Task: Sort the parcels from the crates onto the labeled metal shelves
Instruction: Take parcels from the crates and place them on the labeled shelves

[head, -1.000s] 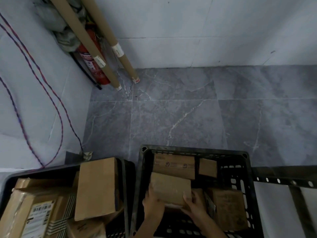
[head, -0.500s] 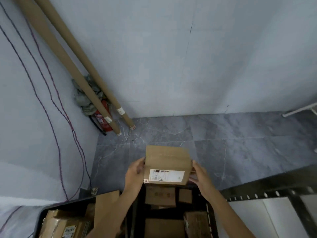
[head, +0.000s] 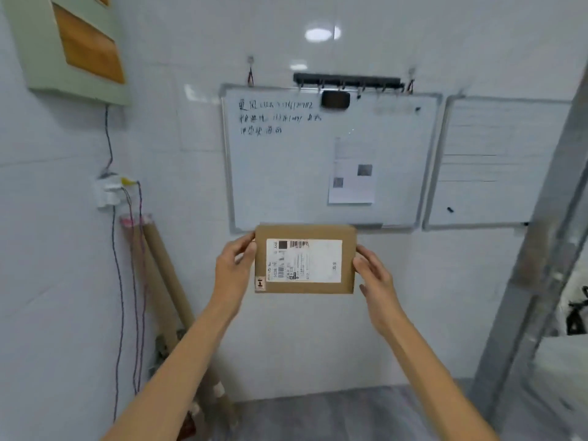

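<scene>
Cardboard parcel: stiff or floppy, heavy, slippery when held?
Likely stiff: the parcel shows flat faces and straight edges though held only at its sides. Probably light: left hand and right hand hold it up by fingertips. Matte cardboard should grip well.

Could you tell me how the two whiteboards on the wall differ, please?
The left whiteboard carries handwriting, a black eraser and a printed sheet; the right whiteboard shows mainly faint ruled lines. The parcel overlaps the left whiteboard's bottom edge; a metal post overlaps the right one's. Both have silver frames.
</scene>
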